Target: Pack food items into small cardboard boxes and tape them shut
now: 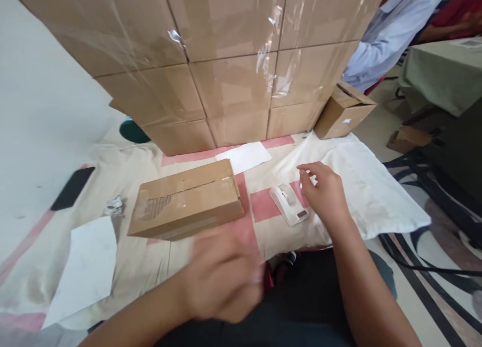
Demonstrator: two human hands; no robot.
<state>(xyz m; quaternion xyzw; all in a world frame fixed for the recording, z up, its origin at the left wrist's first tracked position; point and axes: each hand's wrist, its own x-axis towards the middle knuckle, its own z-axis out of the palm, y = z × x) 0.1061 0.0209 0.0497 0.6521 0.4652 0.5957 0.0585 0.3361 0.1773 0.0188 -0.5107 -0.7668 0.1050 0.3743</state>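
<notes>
My right hand (320, 189) hovers just right of a white desktop tape dispenser (291, 214), its thumb and forefinger brought together at the tips. Whatever lies between those fingertips, if anything, is too small to make out. Motion smears my left hand (226, 279), which is raised above my lap with its fingers seemingly curled. Beyond it, a long brown cardboard box (188, 191) lies on the cloth-covered table (271, 239). A taped seam runs along the box's top, with a torn or marked patch near its left end.
Stacked, taped cartons (233, 86) form a wall behind. A smaller carton (341, 118) stands at the back right. White sheets (88, 261), a crumpled scrap (115, 205) and a black phone (73, 189) lie leftward. Another person's sleeve (387, 40) shows at upper right.
</notes>
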